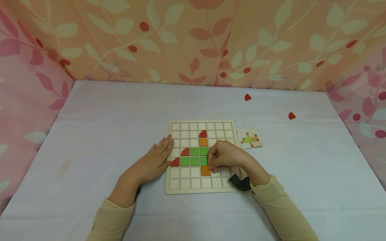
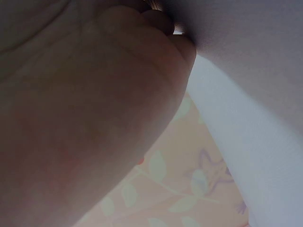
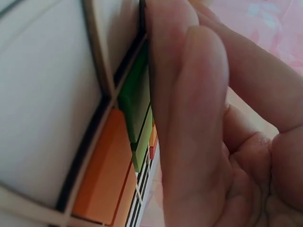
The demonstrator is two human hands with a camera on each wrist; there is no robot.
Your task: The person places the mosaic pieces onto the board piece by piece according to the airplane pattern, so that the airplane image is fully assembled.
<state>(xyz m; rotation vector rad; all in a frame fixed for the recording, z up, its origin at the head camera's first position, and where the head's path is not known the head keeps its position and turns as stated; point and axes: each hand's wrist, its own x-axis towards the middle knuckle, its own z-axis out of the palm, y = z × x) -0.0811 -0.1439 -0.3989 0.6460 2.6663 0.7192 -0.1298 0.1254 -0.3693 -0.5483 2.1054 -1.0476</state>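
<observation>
A pale wooden grid board (image 1: 176, 183) lies flat on the table. In its cells sit several green square tiles (image 1: 194, 161), an upper orange tile (image 1: 203, 142), a lower orange tile (image 1: 205, 171) and three red quarter-round pieces (image 1: 185, 152). My left hand (image 1: 153, 164) rests with extended fingers along the board's left edge; its palm side fills much of the left wrist view. Over the board, my right hand (image 1: 226, 155) has bent fingers, with fingertips beside the lower orange tile. The right wrist view shows those fingers close to a green tile (image 3: 135, 104); whether they hold anything is hidden.
A small pattern card (image 1: 249, 138) lies just right of the board, showing a coloured grid figure. Two loose red quarter-round pieces lie farther back, one red piece (image 1: 247, 97) left of the other (image 1: 292, 115). Patterned curtains (image 1: 169, 20) surround the white-covered table (image 1: 114, 110).
</observation>
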